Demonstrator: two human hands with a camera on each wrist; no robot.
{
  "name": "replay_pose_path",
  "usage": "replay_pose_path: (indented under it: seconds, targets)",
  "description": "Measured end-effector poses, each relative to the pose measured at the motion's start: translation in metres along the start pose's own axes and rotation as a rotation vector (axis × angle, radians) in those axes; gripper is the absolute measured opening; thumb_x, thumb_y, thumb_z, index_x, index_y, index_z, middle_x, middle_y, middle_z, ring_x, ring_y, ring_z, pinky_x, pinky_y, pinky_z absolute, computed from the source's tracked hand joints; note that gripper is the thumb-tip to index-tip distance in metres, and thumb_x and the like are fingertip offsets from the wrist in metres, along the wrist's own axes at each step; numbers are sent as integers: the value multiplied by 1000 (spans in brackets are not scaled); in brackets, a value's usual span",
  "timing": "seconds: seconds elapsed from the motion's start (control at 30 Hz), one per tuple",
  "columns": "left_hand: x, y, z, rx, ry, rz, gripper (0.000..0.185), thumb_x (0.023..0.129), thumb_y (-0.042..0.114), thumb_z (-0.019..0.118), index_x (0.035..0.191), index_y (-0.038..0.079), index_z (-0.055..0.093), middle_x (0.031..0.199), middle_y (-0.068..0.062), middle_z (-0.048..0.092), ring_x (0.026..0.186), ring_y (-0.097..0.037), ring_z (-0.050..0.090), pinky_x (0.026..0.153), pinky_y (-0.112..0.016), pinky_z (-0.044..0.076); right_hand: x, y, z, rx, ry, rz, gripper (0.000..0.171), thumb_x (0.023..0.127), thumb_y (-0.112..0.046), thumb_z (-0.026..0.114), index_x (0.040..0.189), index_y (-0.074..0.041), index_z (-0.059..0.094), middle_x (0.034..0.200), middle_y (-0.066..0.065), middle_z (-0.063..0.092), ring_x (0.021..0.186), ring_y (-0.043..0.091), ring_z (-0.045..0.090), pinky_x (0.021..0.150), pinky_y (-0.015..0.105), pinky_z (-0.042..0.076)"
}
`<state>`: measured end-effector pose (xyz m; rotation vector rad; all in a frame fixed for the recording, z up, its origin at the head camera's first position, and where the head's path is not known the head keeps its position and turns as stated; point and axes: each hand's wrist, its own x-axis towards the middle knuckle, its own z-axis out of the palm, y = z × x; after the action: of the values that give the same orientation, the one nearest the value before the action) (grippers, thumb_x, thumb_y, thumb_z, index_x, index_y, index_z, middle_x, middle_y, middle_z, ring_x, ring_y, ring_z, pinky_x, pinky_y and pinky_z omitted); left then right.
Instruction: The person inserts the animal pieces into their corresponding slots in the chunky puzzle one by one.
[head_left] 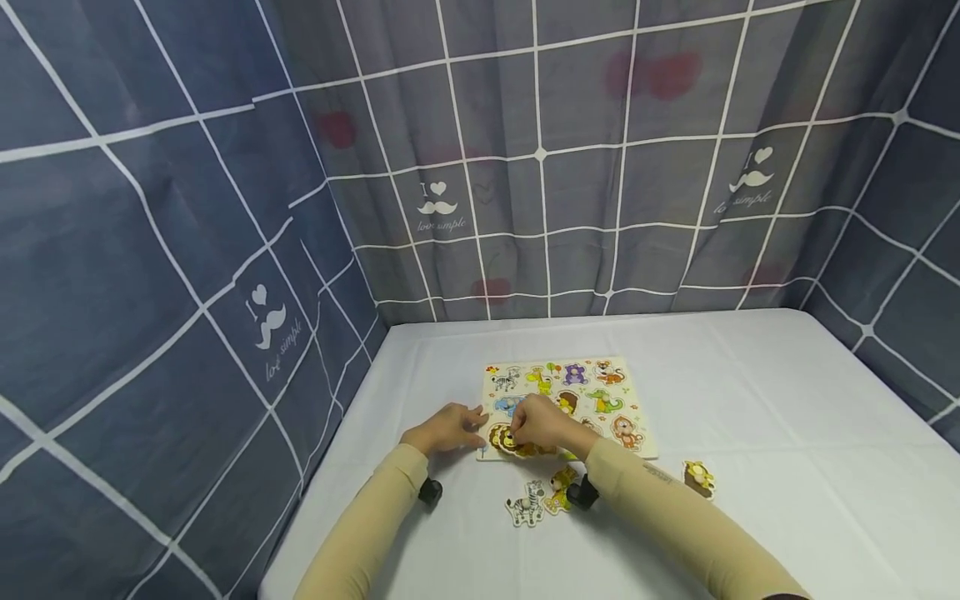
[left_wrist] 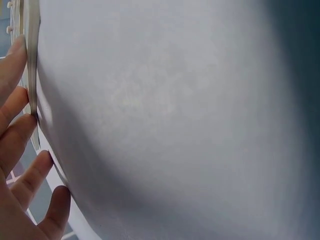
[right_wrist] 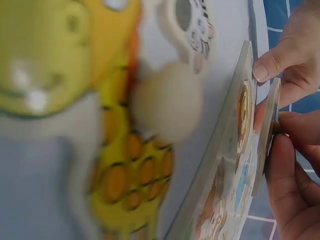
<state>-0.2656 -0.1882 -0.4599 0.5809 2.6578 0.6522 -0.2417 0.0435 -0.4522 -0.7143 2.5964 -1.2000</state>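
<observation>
- The right hand (head_left: 551,422) pinched the lion piece (head_left: 512,442) by its knob between thumb and finger, holding it tilted over the near left corner of the puzzle board (head_left: 648,452).
- The left hand (head_left: 447,428) held nothing in its grasp; its fingers, loosely spread, rested against the board's left edge.
- The zebra piece (head_left: 527,505) and giraffe piece (head_left: 561,488) lay loose off the board's near edge, with a yellow-and-brown piece (head_left: 699,478) beyond its near right corner.
- By that, at least four placements seemed left, the lion's being underway.
- Which board pictures were seated pieces or just printing was hard to tell.
</observation>
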Motion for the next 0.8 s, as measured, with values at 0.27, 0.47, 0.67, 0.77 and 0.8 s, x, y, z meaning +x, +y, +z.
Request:
replay_pose_path:
  seconds: [0.27,0.47,0.67,0.77,0.8]
  targets:
    - [-1,1,0,6,-11,-11,57,87,29,78,138,12,59,155,-7,44,145,-31,41,122,-46,32,20,-1,7,19,-11,50,8,82,2,75,79,-5,76,78,1,73,62,12,62,61,27,57]
    - [1,2,2,-5,-19,-25,58,86,29,78,138,12,59,155,-6,44,146,-32,41,122,-47,31,23,1,13,18,-22,68,9,83,3,75,77,-5,75,77,1,74,64,12,64,64,27,58]
    - [0,2,2,-15,-24,-31,58,86,29,78,138,12,59,155,-7,44,146,-32,39,123,-47,30,24,1,16,9,-18,75,7,83,2,76,78,-3,76,80,5,74,68,11,65,65,27,58]
    - [0,1,1,-8,-21,-34,58,86,29,78,138,12,59,155,-6,43,147,-32,39,123,-47,29,26,1,16,1,-14,80,8,83,2,76,78,-4,76,83,6,75,70,10,64,66,26,58]
    - [0,1,0,-8,-20,-34,58,86,29,78,138,12,59,155,-6,44,147,-32,39,123,-47,30,27,0,16,0,-11,79,8,83,2,76,77,-4,76,83,6,75,70,11,64,66,26,58]
